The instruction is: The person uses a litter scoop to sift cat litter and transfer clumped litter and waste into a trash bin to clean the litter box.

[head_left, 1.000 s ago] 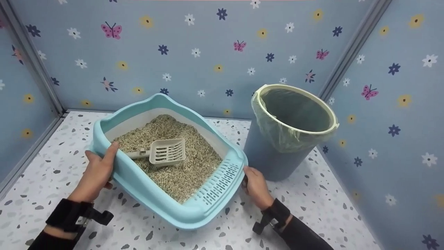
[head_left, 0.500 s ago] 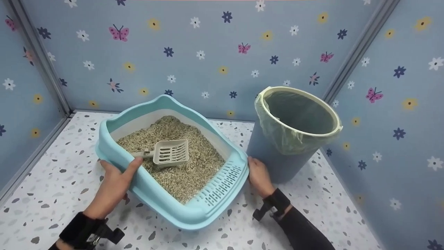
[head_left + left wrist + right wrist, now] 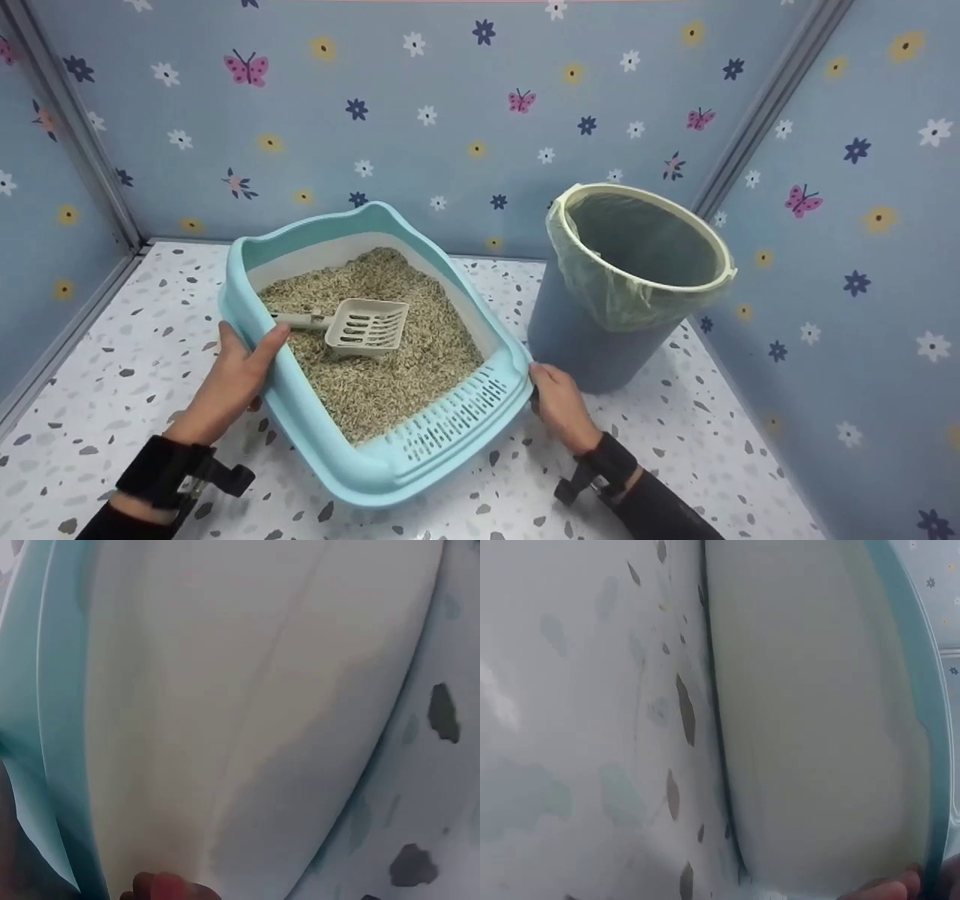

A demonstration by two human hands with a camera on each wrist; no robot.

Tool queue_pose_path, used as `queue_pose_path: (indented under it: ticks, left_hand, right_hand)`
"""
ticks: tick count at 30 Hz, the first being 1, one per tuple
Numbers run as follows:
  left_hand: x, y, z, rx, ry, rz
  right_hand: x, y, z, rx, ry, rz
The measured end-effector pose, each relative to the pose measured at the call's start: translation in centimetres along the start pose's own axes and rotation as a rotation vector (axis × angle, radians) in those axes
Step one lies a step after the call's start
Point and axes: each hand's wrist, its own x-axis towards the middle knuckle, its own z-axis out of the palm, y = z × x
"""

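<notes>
A light blue cat litter box (image 3: pixel 300 420) sits askew on the speckled surface, filled with grainy tan litter (image 3: pixel 375 409). On the litter lies a beige slotted litter scoop (image 3: pixel 366 325), its handle pointing left. My left hand (image 3: pixel 229 382) grips the box's left rim, thumb above and fingers under it. At the right corner, my right hand (image 3: pixel 562 401) holds the edge, with its lower fingers mostly hidden. Both wrist views show the box's pale outer wall (image 3: pixel 247 690), with fingertips (image 3: pixel 169 886) against it in the left one and fingertips (image 3: pixel 892 889) under the rim in the right one.
A blue-grey trash bin (image 3: pixel 585 345) with a greenish liner bag (image 3: pixel 615 300) under its cream ring stands just right of the box, close to my right hand. Flower-patterned panels (image 3: pixel 420 82) close off the back and both sides.
The litter box has turned, its near corner swinging left and its back corner right. My left hand first slid along the rim toward me, then went with the box. The scoop stays on the litter.
</notes>
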Motion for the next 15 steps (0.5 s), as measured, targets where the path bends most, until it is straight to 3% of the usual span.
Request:
queue_pose_path:
  ticks: [7,11,15]
  left_hand:
    - [-3.3,0.5,2.5,-0.031,-0.011,-0.01]
    - [-3.7,0.5,3.1,-0.041,-0.002,-0.005]
    - [-3.3,0.2,2.7,-0.047,-0.006,-0.017]
  right_hand:
    - [3.4,-0.6,-0.6,-0.172,-0.016,0.005]
    - [4.2,-0.7,-1.1,-0.223,-0.06,-0.03]
    - [3.8,-0.6,-1.2,-0.232,-0.099,-0.086]
